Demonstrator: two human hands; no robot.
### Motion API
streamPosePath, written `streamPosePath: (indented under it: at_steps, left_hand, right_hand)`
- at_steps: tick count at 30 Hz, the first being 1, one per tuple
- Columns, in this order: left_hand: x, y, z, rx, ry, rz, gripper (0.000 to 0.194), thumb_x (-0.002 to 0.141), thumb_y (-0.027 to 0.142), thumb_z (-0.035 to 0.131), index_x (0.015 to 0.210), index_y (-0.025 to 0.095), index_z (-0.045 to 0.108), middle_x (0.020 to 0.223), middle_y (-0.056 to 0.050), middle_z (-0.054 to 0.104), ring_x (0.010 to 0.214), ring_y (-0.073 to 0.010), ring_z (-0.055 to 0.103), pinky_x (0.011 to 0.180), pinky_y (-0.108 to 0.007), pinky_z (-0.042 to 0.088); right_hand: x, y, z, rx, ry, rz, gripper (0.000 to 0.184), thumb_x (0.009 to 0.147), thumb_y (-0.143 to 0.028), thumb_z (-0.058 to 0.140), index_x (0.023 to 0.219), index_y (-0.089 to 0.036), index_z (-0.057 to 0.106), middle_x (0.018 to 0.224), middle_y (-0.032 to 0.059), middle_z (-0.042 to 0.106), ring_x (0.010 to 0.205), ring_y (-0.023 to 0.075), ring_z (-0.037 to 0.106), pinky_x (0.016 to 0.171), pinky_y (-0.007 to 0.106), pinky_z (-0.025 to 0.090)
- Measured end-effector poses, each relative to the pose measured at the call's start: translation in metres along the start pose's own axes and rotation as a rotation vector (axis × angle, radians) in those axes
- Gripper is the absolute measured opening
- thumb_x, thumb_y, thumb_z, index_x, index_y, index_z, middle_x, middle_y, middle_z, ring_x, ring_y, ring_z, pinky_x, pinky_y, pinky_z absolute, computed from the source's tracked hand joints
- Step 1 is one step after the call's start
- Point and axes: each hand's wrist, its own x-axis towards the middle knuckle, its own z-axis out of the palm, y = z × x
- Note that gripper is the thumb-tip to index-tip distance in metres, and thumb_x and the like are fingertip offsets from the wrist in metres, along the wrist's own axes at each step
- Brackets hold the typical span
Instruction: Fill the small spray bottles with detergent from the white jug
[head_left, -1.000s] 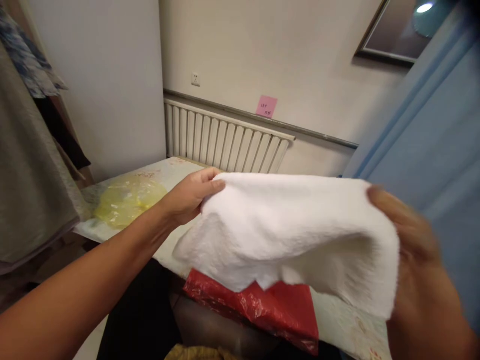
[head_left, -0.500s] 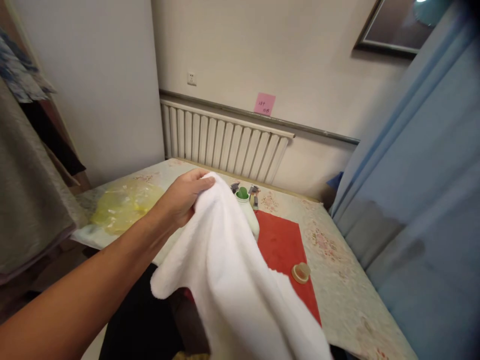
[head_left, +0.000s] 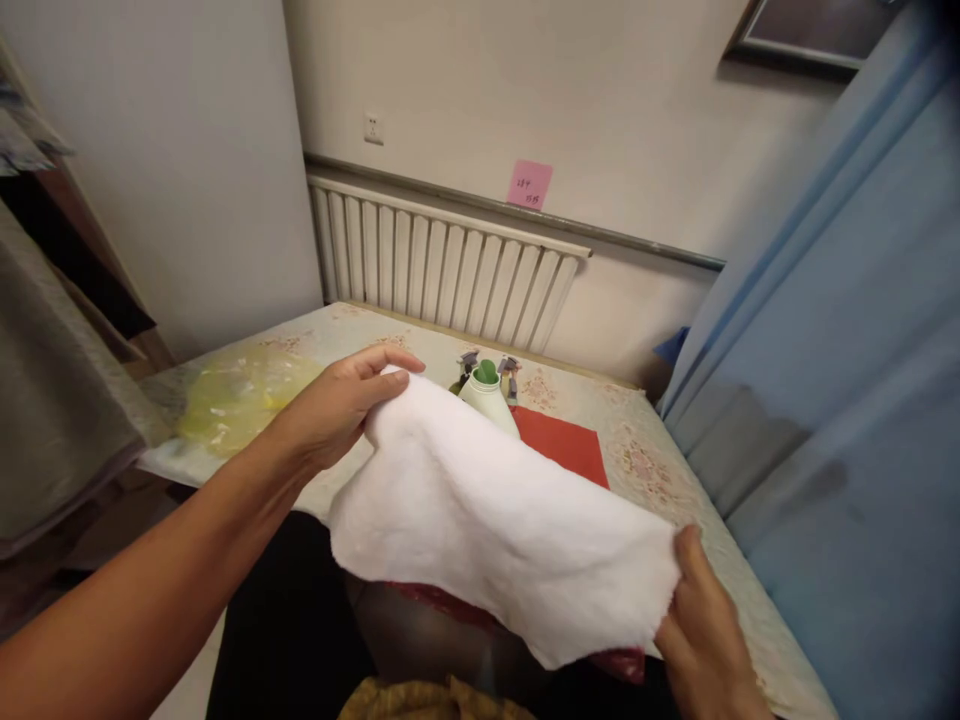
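A white fleecy cloth point(head_left: 495, 510) is stretched out in the air between my two hands, above the near edge of the table. My left hand point(head_left: 352, 400) pinches its upper left corner between thumb and fingers. At the lower right, my right hand point(head_left: 701, 610) is closed on the opposite end. Behind the cloth stands a white plastic bottle point(head_left: 487, 400), its lower part hidden; something green point(head_left: 487, 372) shows in its mouth. A red sheet point(head_left: 562, 445) lies on the table, mostly covered from view by the cloth.
The table has a flowered cover point(head_left: 645, 460). On its left lies a crumpled yellow plastic bag point(head_left: 247, 395). Small dark metal items point(head_left: 510, 372) sit behind the bottle. A radiator point(head_left: 450, 265) lines the wall, and a blue curtain point(head_left: 832, 400) hangs at the right.
My right hand has come into view at the lower right. The cloth, which hung in folds from my left hand, is now spread wide and hides more of the red sheet.
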Motion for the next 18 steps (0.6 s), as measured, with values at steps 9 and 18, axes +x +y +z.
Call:
streamPosePath:
  at_steps: [9, 18]
  left_hand:
    - [0.003, -0.014, -0.003, 0.301, -0.067, -0.036, 0.021, 0.070, 0.029, 0.064, 0.089, 0.020, 0.065, 0.066, 0.003, 0.057, 0.056, -0.0109, 0.048, 0.049, -0.019, 0.030]
    - [-0.003, -0.032, -0.007, 0.389, -0.128, -0.046, 0.035, 0.063, 0.025, 0.060, 0.097, 0.019, 0.065, 0.077, 0.003, 0.060, 0.071, -0.0146, 0.053, 0.061, -0.023, 0.037]
  right_hand:
    - [0.027, -0.035, -0.016, -0.108, 0.042, -0.256, 0.049, 0.056, -0.027, 0.089, 0.100, -0.016, 0.071, 0.085, 0.0024, 0.075, 0.076, 0.0198, 0.071, 0.070, 0.028, 0.062]
    - [0.030, -0.037, -0.041, -0.300, 0.077, -0.351, 0.044, 0.055, -0.029, 0.085, 0.095, -0.018, 0.069, 0.076, -0.0006, 0.073, 0.063, 0.0140, 0.067, 0.059, 0.020, 0.057]
